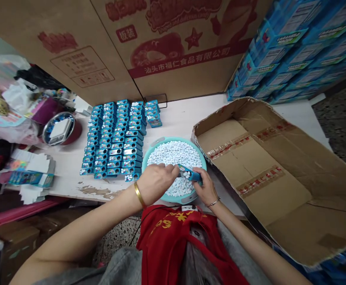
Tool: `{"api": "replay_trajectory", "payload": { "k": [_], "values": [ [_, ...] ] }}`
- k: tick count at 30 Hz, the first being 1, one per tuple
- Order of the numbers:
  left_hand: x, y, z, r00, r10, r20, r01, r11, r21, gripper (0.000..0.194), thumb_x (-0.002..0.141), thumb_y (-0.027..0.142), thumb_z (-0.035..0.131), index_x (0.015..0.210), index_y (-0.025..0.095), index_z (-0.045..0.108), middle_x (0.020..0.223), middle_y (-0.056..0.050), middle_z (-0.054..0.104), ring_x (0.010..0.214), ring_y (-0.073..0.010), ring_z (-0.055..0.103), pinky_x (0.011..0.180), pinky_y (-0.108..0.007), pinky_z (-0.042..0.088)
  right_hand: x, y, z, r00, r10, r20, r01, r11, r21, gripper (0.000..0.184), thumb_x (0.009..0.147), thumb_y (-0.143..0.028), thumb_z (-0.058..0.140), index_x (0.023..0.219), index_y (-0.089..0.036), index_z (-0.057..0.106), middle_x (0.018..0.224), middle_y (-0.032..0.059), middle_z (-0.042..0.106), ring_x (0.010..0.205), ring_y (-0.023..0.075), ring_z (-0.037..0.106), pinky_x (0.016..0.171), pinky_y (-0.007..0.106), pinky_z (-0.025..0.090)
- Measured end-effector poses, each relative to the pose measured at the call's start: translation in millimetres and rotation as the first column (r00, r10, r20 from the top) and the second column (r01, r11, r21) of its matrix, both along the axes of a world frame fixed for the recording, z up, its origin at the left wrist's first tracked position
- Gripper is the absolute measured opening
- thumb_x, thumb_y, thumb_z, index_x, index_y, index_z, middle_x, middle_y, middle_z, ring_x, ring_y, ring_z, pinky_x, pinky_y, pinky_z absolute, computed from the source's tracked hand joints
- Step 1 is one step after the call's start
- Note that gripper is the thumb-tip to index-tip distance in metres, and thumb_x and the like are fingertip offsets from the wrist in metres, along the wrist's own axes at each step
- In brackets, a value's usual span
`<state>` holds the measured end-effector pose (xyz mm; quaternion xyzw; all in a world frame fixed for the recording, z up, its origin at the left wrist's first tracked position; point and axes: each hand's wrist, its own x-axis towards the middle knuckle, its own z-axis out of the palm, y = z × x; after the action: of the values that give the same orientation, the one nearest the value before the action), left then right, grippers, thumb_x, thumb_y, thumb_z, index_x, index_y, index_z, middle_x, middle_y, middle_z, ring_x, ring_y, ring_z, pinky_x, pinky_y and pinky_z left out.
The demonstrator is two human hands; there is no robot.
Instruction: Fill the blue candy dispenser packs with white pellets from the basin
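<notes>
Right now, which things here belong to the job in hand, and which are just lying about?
Belonging: left hand, right hand, small blue box, white candies, teal basin, rows of blue boxes.

Lying about: metal bowl, plastic bags, open cardboard carton.

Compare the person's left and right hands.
The left hand wears a wide gold bangle, the right hand a thin silver bracelet. The left hand's fingertips touch the end of the blue candy box, while the right hand grips its body. Both hands are over the turquoise basin of white candies.
</notes>
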<state>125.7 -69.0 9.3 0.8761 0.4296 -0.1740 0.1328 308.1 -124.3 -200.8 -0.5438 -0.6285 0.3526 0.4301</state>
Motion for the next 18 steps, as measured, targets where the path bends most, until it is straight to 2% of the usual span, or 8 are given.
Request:
{"api": "replay_trajectory", "payload": {
  "k": [2,4,6,9,11,14,16,18],
  "values": [
    [-18,1,-10.4,0.999,0.036,0.033,-0.036,0.999,0.002,0.021,0.092,0.015,0.041,0.108,0.017,0.055,0.091,-0.007,0.062,0.083,-0.0185,0.061,0.072,-0.029,0.048,3,2,-3.2,1.0,-0.011,-0.002,0.011,1.0,0.008,0.039,0.076,-0.015,0.05,0.115,-0.022,0.052,0.116,0.0107,0.06,0.112,0.0265,0.056,0.098,0.049,0.045],
    [-43,3,-29.5,0.992,0.097,0.086,-0.095,0.995,-0.02,0.02,0.092,0.02,0.043,0.107,0.018,0.056,0.097,-0.007,0.062,0.089,-0.0187,0.061,0.075,-0.028,0.048,8,3,-6.1,1.0,-0.024,-0.004,0.024,1.0,0.017,0.039,0.076,-0.015,0.05,0.114,-0.022,0.053,0.117,0.0111,0.06,0.112,0.0268,0.056,0.099,0.05,0.044],
    [-69,5,-57.9,0.975,0.195,0.103,-0.192,0.98,-0.042,0.021,0.093,0.024,0.044,0.11,0.02,0.055,0.103,-0.006,0.061,0.094,-0.0187,0.06,0.078,-0.028,0.047,13,4,-7.5,0.999,-0.035,-0.009,0.035,0.999,0.016,0.039,0.076,-0.015,0.05,0.113,-0.022,0.053,0.117,0.011,0.06,0.112,0.0267,0.056,0.099,0.05,0.043],
    [-90,7,-111.8,0.933,0.36,-0.023,-0.361,0.932,-0.041,0.022,0.092,0.019,0.042,0.109,0.019,0.055,0.106,-0.008,0.06,0.097,-0.0204,0.059,0.08,-0.03,0.046,19,5,-5.9,0.998,-0.047,-0.045,0.046,0.999,-0.015,0.037,0.077,-0.017,0.053,0.113,-0.023,0.053,0.116,0.0105,0.06,0.111,0.0261,0.056,0.099,0.049,0.043],
    [-84,9,-147.6,0.91,0.41,-0.057,-0.413,0.908,-0.071,0.023,0.091,0.015,0.041,0.108,0.019,0.056,0.107,-0.008,0.06,0.101,-0.0215,0.058,0.083,-0.032,0.046,20,5,-3.5,0.994,-0.076,-0.082,0.072,0.996,-0.061,0.035,0.078,-0.022,0.057,0.113,-0.022,0.053,0.115,0.01,0.061,0.109,0.0254,0.057,0.097,0.047,0.044],
    [-52,13,-190.2,0.891,0.449,0.071,-0.434,0.886,-0.161,0.023,0.091,0.017,0.041,0.111,0.02,0.055,0.112,-0.008,0.06,0.105,-0.0216,0.057,0.088,-0.032,0.045,18,5,-0.7,0.977,-0.16,-0.141,0.139,0.979,-0.148,0.036,0.078,-0.03,0.064,0.111,-0.022,0.053,0.11,0.0085,0.061,0.102,0.0235,0.058,0.094,0.044,0.045],
    [-26,16,-208.5,0.877,0.458,0.145,-0.428,0.881,-0.2,0.028,0.091,0.017,0.043,0.116,0.019,0.052,0.118,-0.008,0.059,0.106,-0.0212,0.057,0.09,-0.031,0.044,16,6,-0.4,0.954,-0.232,-0.189,0.191,0.959,-0.212,0.037,0.076,-0.035,0.067,0.107,-0.021,0.053,0.104,0.007,0.062,0.096,0.0217,0.058,0.092,0.042,0.046],
    [-10,17,-217.9,0.874,0.452,0.18,-0.411,0.884,-0.221,0.034,0.089,0.016,0.045,0.123,0.019,0.049,0.124,-0.008,0.057,0.109,-0.0203,0.057,0.093,-0.03,0.044,14,8,-1.1,0.923,-0.299,-0.244,0.23,0.933,-0.276,0.039,0.074,-0.038,0.07,0.103,-0.02,0.052,0.099,0.0056,0.062,0.092,0.0203,0.058,0.091,0.04,0.046]
  ]
}}
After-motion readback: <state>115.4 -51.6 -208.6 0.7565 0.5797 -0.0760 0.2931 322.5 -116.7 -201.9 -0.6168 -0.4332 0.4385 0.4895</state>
